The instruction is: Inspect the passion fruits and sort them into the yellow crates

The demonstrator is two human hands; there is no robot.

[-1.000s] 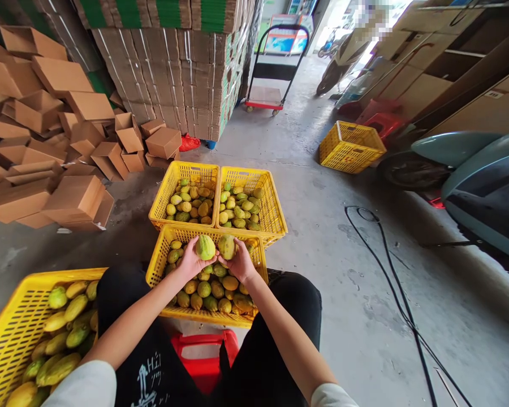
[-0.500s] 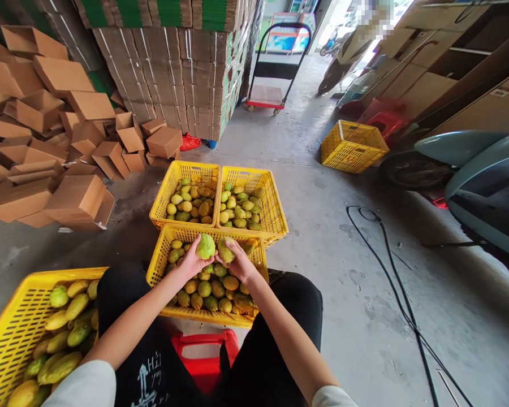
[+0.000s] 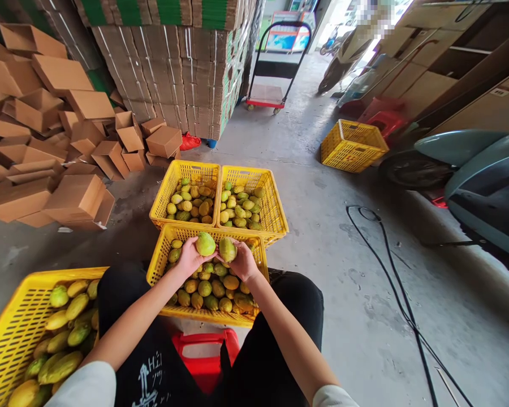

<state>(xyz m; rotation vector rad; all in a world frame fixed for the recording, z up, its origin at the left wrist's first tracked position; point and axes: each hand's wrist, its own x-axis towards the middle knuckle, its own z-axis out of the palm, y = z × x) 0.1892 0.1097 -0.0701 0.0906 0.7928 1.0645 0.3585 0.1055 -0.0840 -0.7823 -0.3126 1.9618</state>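
We find the left hand (image 3: pixel 190 258) curled round a pale green fruit (image 3: pixel 206 243) and the right hand (image 3: pixel 244 262) round a duller, yellower fruit (image 3: pixel 228 249). Both sit side by side above the middle crate (image 3: pixel 207 317), which, we judge, leaves their upper skins exposed to view. This crate stands between the knees (image 3: pixel 301 299), apparently for easy reach; two more crates (image 3: pixel 275 199) lie just beyond.

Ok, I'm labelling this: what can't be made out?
Head view: gripped sides of the pale-green rounded fruit and olive-green oval fruit, covered by left hand and right hand.
Head view: lower-left yellow plastic crate, cut off by picture edges.
Head view: pale-blue scooter, cut off by right edge.
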